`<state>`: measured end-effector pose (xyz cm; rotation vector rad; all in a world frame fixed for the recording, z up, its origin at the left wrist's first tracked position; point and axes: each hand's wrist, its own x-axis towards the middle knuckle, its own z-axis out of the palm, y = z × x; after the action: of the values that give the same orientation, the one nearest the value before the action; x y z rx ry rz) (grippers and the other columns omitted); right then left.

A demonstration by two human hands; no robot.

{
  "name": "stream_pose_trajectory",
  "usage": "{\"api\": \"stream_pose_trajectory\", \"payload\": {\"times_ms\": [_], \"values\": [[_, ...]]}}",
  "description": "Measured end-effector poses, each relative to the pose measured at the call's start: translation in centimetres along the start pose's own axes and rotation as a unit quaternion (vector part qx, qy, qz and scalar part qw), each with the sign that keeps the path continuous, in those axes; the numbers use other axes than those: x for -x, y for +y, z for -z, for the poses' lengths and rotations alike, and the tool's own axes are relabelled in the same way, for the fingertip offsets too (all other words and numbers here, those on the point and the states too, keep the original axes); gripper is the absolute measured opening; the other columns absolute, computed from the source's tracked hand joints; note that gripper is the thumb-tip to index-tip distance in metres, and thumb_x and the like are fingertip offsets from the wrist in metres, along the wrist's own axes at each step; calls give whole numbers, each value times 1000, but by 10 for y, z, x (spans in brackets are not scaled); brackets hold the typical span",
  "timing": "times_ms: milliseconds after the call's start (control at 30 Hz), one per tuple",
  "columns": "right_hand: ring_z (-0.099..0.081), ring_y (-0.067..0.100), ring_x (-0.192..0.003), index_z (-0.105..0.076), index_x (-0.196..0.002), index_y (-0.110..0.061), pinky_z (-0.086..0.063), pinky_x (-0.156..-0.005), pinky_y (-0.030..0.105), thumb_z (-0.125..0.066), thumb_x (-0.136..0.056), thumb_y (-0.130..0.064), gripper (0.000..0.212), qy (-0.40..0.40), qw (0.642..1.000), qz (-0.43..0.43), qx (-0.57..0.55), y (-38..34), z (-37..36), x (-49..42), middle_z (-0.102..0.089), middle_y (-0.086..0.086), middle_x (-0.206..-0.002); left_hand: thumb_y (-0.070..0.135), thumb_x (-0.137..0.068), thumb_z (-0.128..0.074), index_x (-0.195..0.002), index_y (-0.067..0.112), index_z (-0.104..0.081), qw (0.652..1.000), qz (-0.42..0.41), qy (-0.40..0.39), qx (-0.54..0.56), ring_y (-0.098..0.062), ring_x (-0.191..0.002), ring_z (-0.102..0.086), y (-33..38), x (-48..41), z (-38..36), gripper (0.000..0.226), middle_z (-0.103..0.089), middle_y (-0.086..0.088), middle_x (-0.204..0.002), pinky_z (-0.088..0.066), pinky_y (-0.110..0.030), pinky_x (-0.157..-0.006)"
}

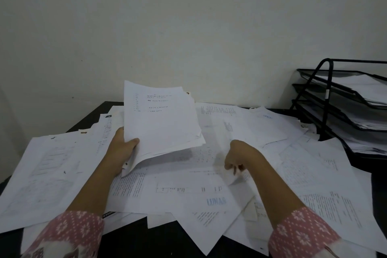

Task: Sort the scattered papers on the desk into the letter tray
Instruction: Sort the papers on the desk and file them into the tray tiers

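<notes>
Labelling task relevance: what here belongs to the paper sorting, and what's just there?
Job: stack in left hand; sheet pinched by right hand; loose papers; letter tray.
Just there: desk; wall.

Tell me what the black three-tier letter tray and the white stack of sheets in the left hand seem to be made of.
Black three-tier letter tray: probably metal, thin tube frame, seemingly mesh walls, matte black coat. White stack of sheets, held by the left hand: plain printer paper, thin, matte, sagging at its free edge, with printed lines.
</notes>
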<state>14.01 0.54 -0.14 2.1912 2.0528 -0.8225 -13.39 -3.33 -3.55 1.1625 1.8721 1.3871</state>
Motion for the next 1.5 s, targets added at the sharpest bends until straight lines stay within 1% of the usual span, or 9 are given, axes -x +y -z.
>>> {"api": "stream_pose_trajectory", "payload": {"times_ms": [233,400,567,667,767,933,1033,1267,1500], "values": [[-54,23,-111,-51,-99,-13,-48,-93,32,-78,-62,-60,66,72,995,11,70,6,-21,7,-58,7,-116,16,-96,-51,-144,13,-29,999,-5,-5,-40,-32,-132,-36,6,-1,-5,54,-37,-9,-146,-32,-44,-105],[-58,21,-112,-48,-88,-9,-47,-97,29,-75,-72,-51,52,46,998,1,42,-4,-23,6,-59,6,-117,16,-95,-53,-144,13,-30,999,-3,-5,-45,-31,-131,-37,6,-1,0,54,-38,-9,-145,-34,-46,-105],[-53,17,-73,-39,-70,-11,-40,-53,20,-76,-78,-25,40,35,997,9,-67,3,-26,0,-44,4,-71,15,-95,-52,-144,14,-30,999,-5,-16,-33,-30,-130,-39,9,5,-3,53,-39,-8,-144,-36,-40,-99],[-46,16,-56,-52,-103,1,-39,-47,23,-61,-89,-12,21,55,977,21,-203,12,-21,0,-57,15,-87,14,-95,-51,-143,14,-30,999,-3,-35,-29,-29,-129,-39,12,9,-9,52,-40,-8,-144,-35,-35,-94],[-50,25,-78,-29,-144,-3,-42,-58,27,-49,-94,-7,54,61,935,31,-349,22,-13,-6,-46,20,-128,16,-95,-52,-143,14,-30,997,-2,-57,-43,-28,-128,-39,16,15,-20,52,-40,-7,-143,-37,-34,-90],[-47,27,-60,-51,-109,-4,-36,-54,29,-46,-98,-17,18,82,872,-4,-483,30,0,-5,-51,17,-85,16,-95,-51,-142,12,-31,992,-30,-95,-80,-26,-126,-41,24,25,-46,51,-41,-7,-143,-36,-26,-79],[-57,29,-91,-45,-132,-3,-48,-75,33,-55,-93,-37,53,59,870,15,-488,35,-4,-10,-58,15,-107,14,-95,-51,-141,11,-32,987,-51,-127,-84,-18,-111,-46,26,30,-61,50,-45,-7,-137,-35,-22,-80],[-52,19,-93,-49,-120,-10,-43,-82,29,-63,-87,-6,36,132,871,142,-451,41,6,-8,-57,9,-114,23,-87,-63,-123,7,-47,981,-59,-126,-138,-21,-104,-54,31,25,-75,42,-56,-9,-122,-47,-31,-84],[-63,18,-97,-50,-126,-14,-53,-79,29,-64,-87,-8,42,192,779,272,-531,46,46,3,-63,2,-111,50,-55,-86,-135,10,-40,970,6,-155,186,-18,-106,-60,72,11,-77,100,-59,-4,-124,-51,-34,-90]]}}
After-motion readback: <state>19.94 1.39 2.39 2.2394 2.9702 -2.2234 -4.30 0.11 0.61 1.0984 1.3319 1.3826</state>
